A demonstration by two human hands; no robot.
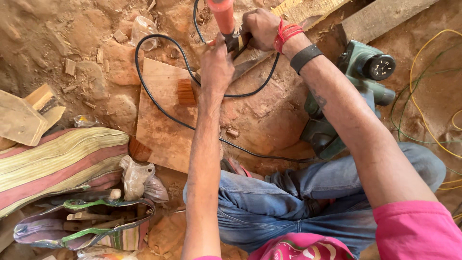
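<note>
My left hand point(216, 65) reaches forward and presses down on a narrow wooden piece point(246, 58) lying on the dirt floor. My right hand point(260, 28), with red thread and a black band at the wrist, grips the dark lower end of a tool with an orange-red handle point(223, 15), set against the same wood. A black cable point(159, 103) loops from the tool across a flat plywood board point(161, 125). A small reddish wood block point(186, 92) lies on that board, just left of my left forearm.
A green electric planer point(358, 72) sits right of my right arm beside a plank point(380, 17). Yellow and green wires point(423, 115) trail at the right. A striped cloth bag point(82, 221), plastic bags point(137, 178) and wood offcuts point(29, 115) lie at the left.
</note>
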